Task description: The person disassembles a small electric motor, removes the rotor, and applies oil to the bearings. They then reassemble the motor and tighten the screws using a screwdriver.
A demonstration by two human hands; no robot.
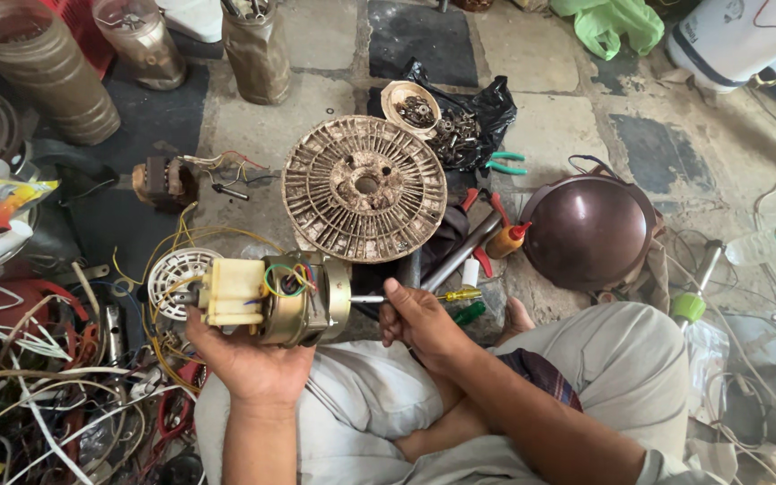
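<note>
View from the head camera of a seated person at work on a tiled floor (541,54). The left hand (249,359) cradles a small electric motor (303,298) from below, its grip closed around the metal housing, with a cream plastic gearbox (231,292) at the motor's left end and coloured wires looped over the top. The right hand (419,319) is closed around a yellow-handled screwdriver (455,295), whose shaft lies level and points left, the tip at the motor's right end face. The motor is held above the person's lap, just in front of a round, dirty, ribbed plastic disc (364,189) lying flat on the floor. Right of the disc lie a brown dome-shaped cover (586,232), a small orange bottle with a red cap (507,241) and a black bag of metal parts (469,126). A tangle of loose wires (38,395) fills the lower left; a second small motor (165,182) sits beyond it.
</note>
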